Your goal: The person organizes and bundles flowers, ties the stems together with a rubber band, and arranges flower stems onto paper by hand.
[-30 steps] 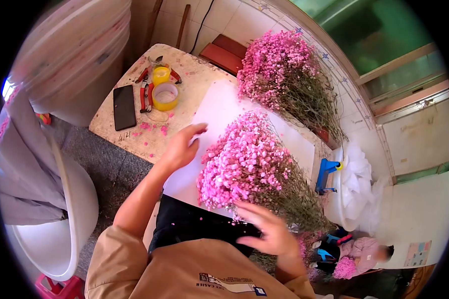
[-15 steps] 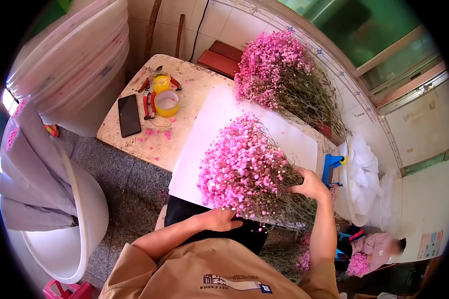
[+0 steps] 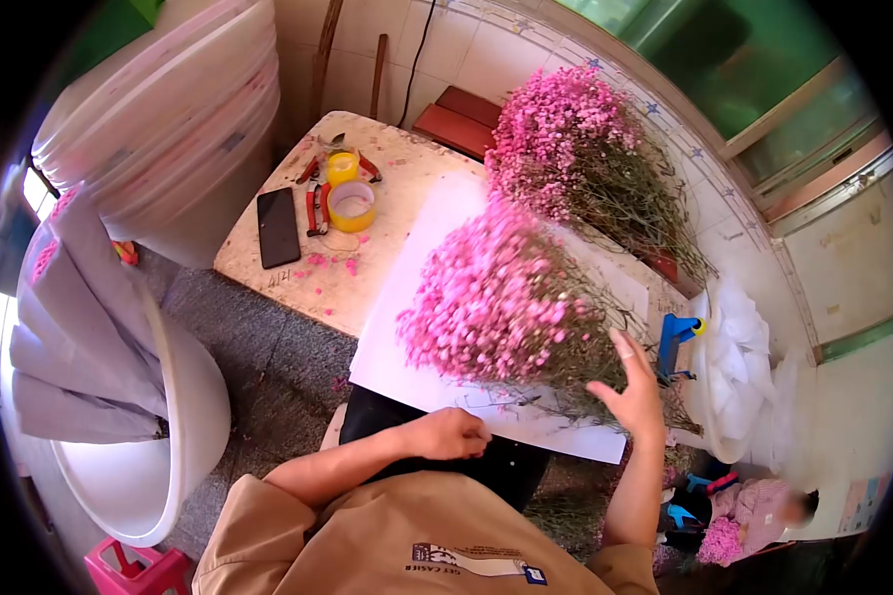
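A loose bunch of pink baby's breath [image 3: 491, 297] lies on a white paper sheet [image 3: 387, 337], blossoms toward the left and stems toward the right. My right hand [image 3: 633, 392] is at the stem side with thumb and fingers spread, not gripping; whether it touches the stems I cannot tell. Below the bunch, near the front edge of the paper, my left hand [image 3: 449, 433] is curled into a loose fist, apart from the flowers. Nothing sticks out of it. Blur softens the blossoms.
A second pink bunch [image 3: 566, 139] rests at the back of the table. On the left are a phone [image 3: 278, 228], tape rolls [image 3: 351, 204] and red-handled pruners [image 3: 318, 208]. A blue tool [image 3: 677, 342] stands at the right edge. Another person [image 3: 759, 518] sits lower right with flowers.
The bunch has shifted away from my body, uncovering the paper's front edge. My right hand has let go of the stems and opened. My left hand has come out from the blossoms and curled.
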The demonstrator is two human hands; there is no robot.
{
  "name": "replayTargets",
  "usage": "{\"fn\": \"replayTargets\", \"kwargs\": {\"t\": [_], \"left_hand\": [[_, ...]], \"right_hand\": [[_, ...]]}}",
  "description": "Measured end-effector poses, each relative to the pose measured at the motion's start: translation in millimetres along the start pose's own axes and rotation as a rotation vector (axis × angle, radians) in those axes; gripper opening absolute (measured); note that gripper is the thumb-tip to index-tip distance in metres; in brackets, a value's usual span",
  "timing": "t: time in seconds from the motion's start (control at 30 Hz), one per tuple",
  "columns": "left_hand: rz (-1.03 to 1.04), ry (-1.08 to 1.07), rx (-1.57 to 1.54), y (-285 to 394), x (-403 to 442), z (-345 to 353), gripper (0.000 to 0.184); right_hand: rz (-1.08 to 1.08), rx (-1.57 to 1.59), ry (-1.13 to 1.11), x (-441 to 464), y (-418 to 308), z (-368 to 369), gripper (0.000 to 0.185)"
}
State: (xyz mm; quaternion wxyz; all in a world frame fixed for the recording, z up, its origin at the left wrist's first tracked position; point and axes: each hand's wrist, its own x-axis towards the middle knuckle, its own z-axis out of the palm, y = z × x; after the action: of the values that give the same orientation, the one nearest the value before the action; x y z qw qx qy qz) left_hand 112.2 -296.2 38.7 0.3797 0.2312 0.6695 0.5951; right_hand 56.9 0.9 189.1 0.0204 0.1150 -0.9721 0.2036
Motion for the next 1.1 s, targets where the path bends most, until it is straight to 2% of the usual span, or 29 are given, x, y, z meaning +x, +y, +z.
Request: {"fn": "replayTargets", "kwargs": {"t": [0.03,0.07,0.1,0.17,0.2,0.27,0.33,0.37,0.4,0.43,0.47,0.53,0.6,0.7,0.8,0.83,0.87,0.93,1.0,1.07,1.1], "left_hand": [[0.116,0.073,0.086,21,-11,1,0.024],[0.235,0.141,0.173,45,-19,2,0.023],[0.235,0.137,0.173,58,-20,3,0.023],[0.644,0.459,0.426,79,-14,1,0.024],[0.65,0.463,0.427,85,-7,-4,0.024],[0.749,0.609,0.722,92,4,-12,0.032],[0.67,0.63,0.816,79,11,-12,0.036],[0.624,0.647,0.881,71,13,-11,0.037],[0.578,0.662,0.944,65,14,-10,0.039],[0.576,0.66,0.942,58,12,-10,0.039],[0.581,0.656,0.938,55,11,-8,0.039],[0.561,0.654,0.935,52,10,-5,0.038],[0.563,0.646,0.932,52,11,-5,0.038],[0.566,0.623,0.908,57,11,-8,0.035],[0.59,0.58,0.814,66,8,-17,0.033],[0.609,0.565,0.744,70,7,-22,0.032],[0.686,0.633,0.678,73,7,-29,0.029],[0.709,0.729,0.576,85,5,-52,0.028],[0.745,0.979,0.543,91,9,-79,0.029],[0.57,1.103,0.484,105,10,-109,0.031],[0.458,1.119,0.438,119,13,-122,0.03]], "right_hand": [[-0.013,-0.03,0.04,-2,5,-1,0.079],[-0.007,-0.027,0.036,-2,7,-1,0.079],[0.023,0.0,-0.023,2,8,-3,0.075],[0.049,0.022,-0.073,9,6,-9,0.071],[0.08,-0.005,-0.101,13,4,-11,0.067],[0.134,-0.059,-0.163,19,0,-13,0.058],[0.005,0.012,-0.056,21,31,-21,0.048],[-0.04,0.182,0.064,21,50,-29,0.038],[-0.019,0.437,0.198,18,73,-39,0.035],[0.087,0.691,0.239,12,73,-59,0.035],[0.092,0.686,0.241,10,82,-67,0.035],[-0.014,0.939,0.46,10,90,-76,0.034],[0.058,1.027,0.533,9,93,-69,0.039],[-0.002,0.939,0.313,4,97,-63,0.039],[0.035,0.904,0.208,-6,84,-57,0.04],[0.009,0.89,0.058,-9,82,-59,0.043],[0.017,0.893,0.073,-11,76,-58,0.043],[-0.134,0.669,-0.125,-11,55,-51,0.048],[-0.115,0.669,-0.246,-12,33,-53,0.052],[-0.138,0.7,-0.242,-10,29,-50,0.047],[-0.024,0.659,-0.235,-9,29,-47,0.042]]}}
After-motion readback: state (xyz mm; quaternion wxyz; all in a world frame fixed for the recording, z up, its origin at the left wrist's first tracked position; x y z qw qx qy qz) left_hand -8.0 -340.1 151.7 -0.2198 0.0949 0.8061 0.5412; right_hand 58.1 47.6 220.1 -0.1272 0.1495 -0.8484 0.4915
